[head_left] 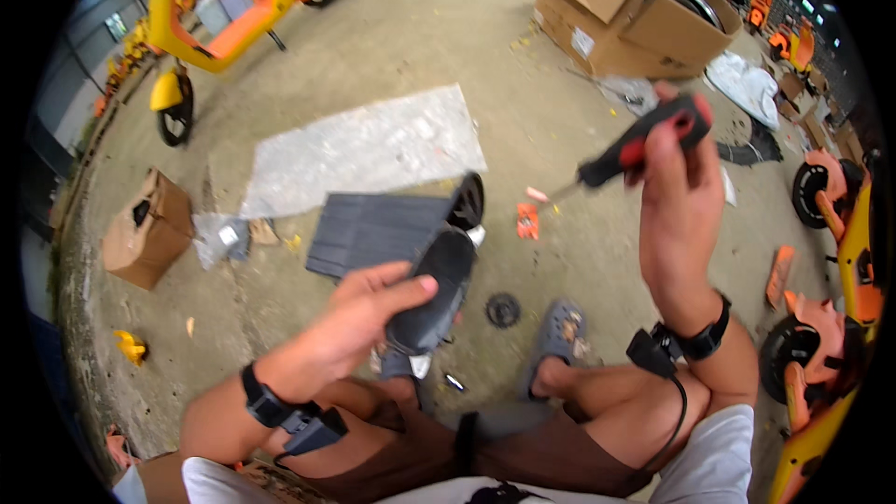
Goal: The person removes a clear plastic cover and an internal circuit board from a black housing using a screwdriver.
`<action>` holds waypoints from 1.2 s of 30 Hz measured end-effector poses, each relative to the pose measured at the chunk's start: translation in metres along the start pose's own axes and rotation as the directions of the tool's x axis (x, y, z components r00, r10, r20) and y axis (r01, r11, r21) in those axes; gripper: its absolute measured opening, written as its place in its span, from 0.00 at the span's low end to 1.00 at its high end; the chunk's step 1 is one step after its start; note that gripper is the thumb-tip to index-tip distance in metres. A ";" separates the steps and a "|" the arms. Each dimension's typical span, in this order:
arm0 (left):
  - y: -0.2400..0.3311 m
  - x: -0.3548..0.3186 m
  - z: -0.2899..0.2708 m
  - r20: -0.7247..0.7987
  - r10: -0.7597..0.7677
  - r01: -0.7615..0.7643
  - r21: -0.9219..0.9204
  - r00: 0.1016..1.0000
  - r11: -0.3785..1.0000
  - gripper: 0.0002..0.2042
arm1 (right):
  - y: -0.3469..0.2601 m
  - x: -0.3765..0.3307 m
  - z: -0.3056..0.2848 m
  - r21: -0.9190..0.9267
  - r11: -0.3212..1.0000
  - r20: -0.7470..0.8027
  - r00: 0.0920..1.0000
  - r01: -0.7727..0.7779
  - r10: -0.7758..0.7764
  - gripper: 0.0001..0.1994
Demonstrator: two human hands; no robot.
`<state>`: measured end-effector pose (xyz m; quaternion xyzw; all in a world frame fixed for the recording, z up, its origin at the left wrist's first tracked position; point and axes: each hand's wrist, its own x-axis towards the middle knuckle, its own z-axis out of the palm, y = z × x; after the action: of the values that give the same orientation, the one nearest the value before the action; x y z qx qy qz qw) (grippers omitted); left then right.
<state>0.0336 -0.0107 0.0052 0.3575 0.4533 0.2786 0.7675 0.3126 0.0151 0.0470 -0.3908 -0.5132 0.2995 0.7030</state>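
Black part (434,303), oblong and rounded, moulded plastic by the look, sits low centre above the knees, tilted, far end up near a small black wheel (467,201). Left hand (359,322) lies on its left flank, thumb across the top, fingers under: grip closed around the part. Judged stiff and fairly light; glossy shell may slip, so best held across the broad middle, as now, not at the narrow lower end, where a pale tab shows.

Right hand (677,196) is raised, fist clenched on a screwdriver (635,147) with red-and-black handle. Its shaft points down-left, well apart from the part. The tip is thin and blurred; type cannot be told.

Behind the part lies a dark ribbed panel (373,233), flat on the concrete floor (523,103), beside a silver sheet (369,145). A black round disc (503,310) and an orange clip (527,221) lie near the foot in a grey sandal (558,331). Further out: an open cardboard carton (625,9) top right, a small brown box (145,229) left, a yellow scooter (219,14) top left, orange and yellow scooter bodies (826,317) along the right edge.

Hidden: the part's underside, whether it joins the wheel, and how it rests on the lap. Both wrists carry black straps; the right one trails a cable.
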 end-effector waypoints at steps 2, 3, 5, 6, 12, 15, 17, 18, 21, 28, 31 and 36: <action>0.002 0.001 0.005 -0.028 0.007 -0.006 0.011 1.000 1.000 0.15 | 0.009 0.017 -0.007 0.039 0.999 -0.063 0.997 0.036 -0.034 0.16; 0.002 0.003 0.006 -0.034 0.015 -0.015 0.003 0.999 1.000 0.15 | 0.014 0.022 -0.014 0.074 0.997 -0.045 0.998 -0.037 0.041 0.14; 0.004 0.005 0.009 -0.057 0.041 -0.041 -0.001 0.998 0.999 0.15 | 0.032 0.031 -0.018 0.016 0.981 0.000 0.981 -0.193 0.193 0.14; 0.006 0.009 0.013 -0.057 0.042 -0.043 -0.007 0.997 0.999 0.15 | 0.043 0.034 -0.021 -0.018 0.965 0.013 0.965 -0.263 0.264 0.14; 0.018 0.020 0.024 -0.098 0.034 -0.036 -0.017 0.995 0.999 0.15 | 0.177 0.001 -0.063 -0.556 0.761 0.100 0.882 -0.335 0.461 0.18; 0.016 0.031 0.022 -0.111 -0.002 0.005 0.028 0.994 1.000 0.16 | 0.206 -0.035 -0.085 -0.695 0.645 0.080 0.857 -0.318 0.509 0.20; 0.014 0.037 0.019 -0.133 0.005 -0.002 0.029 0.991 1.000 0.16 | 0.218 -0.051 -0.093 -0.690 0.605 0.052 0.807 -0.397 0.589 0.20; 0.012 0.040 0.019 -0.135 -0.001 0.005 0.029 0.991 1.000 0.16 | 0.222 -0.060 -0.100 -0.690 0.572 0.026 0.775 -0.444 0.632 0.21; 0.014 0.049 0.021 -0.139 -0.034 0.042 0.058 0.990 0.997 0.17 | 0.240 -0.079 -0.118 -0.684 0.472 -0.064 0.691 -0.556 0.720 0.22; 0.011 0.061 0.032 -0.118 -0.041 0.058 0.144 0.992 0.988 0.18 | 0.265 -0.118 -0.152 -0.626 0.418 -0.172 0.640 -0.658 0.749 0.22; 0.012 0.061 0.034 -0.099 -0.045 0.056 0.106 0.994 0.993 0.19 | 0.255 -0.115 -0.150 -0.711 0.381 -0.121 0.637 -0.591 0.762 0.23; 0.012 0.059 0.039 -0.086 -0.043 0.048 0.054 0.995 0.997 0.19 | 0.249 -0.113 -0.152 -0.589 0.199 -0.117 0.326 -0.783 0.938 0.18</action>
<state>0.0933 0.0291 -0.0016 0.3563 0.5013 0.2631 0.7433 0.4199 0.0139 -0.2465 -0.7484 -0.3514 0.5311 0.1857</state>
